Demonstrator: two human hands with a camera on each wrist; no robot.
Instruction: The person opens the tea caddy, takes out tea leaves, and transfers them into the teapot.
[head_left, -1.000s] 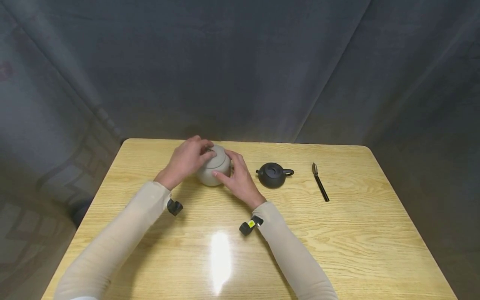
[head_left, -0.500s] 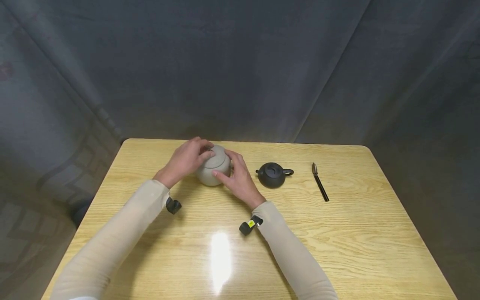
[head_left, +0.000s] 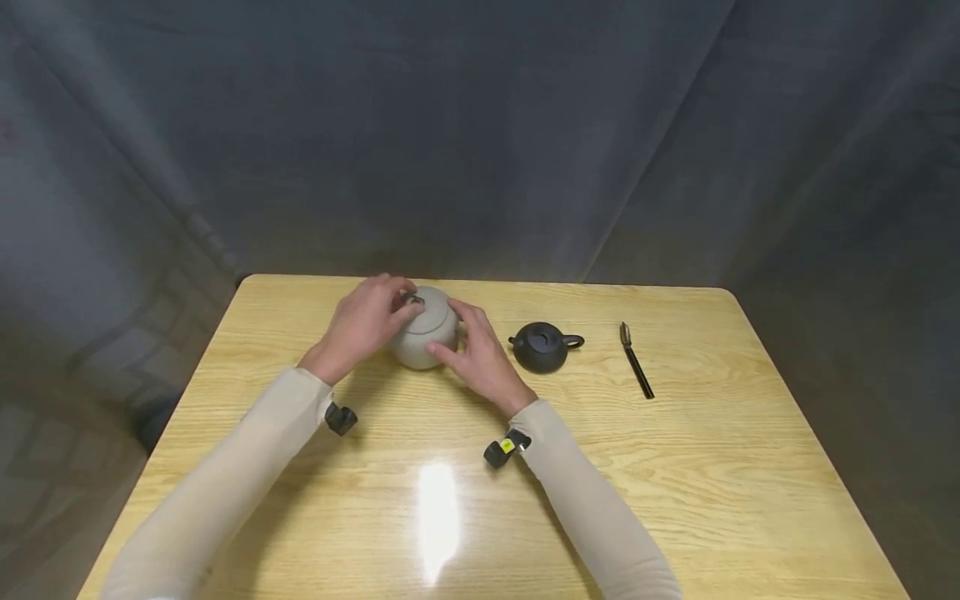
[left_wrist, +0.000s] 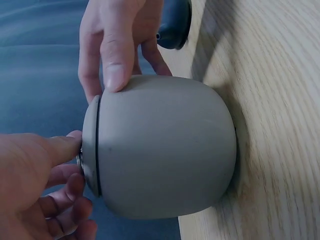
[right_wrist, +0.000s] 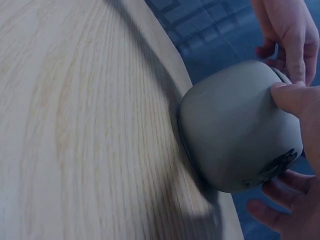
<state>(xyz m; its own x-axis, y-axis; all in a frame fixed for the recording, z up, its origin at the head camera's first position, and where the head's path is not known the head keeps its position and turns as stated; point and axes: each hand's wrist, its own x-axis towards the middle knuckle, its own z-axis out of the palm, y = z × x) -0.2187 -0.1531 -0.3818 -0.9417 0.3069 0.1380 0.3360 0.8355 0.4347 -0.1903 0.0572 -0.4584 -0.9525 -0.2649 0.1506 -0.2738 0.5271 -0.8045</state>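
Note:
A rounded grey jar [head_left: 423,346] stands upright near the table's back edge, topped by a flat grey lid [left_wrist: 91,145] with a small metal knob [left_wrist: 80,159]. Thumb and fingers of my left hand [head_left: 365,321] pinch that knob. A thin dark gap shows between lid and body in the left wrist view. My right hand [head_left: 483,358] grips the jar's right side, thumb in front and fingers round the far side. A dark pattern [right_wrist: 275,167] marks the jar wall in the right wrist view.
To the right of the jar sits a small black teapot [head_left: 540,348], its handle pointing right. Beyond it lies a slim tool [head_left: 636,362] with a black handle and metal head. The wooden table [head_left: 712,467] ends at a dark curtain [head_left: 450,142].
The left hand has drawn slightly left, and the lid's knob shows more clearly between its fingers. The right hand keeps its grip on the jar. The head view has shifted a little.

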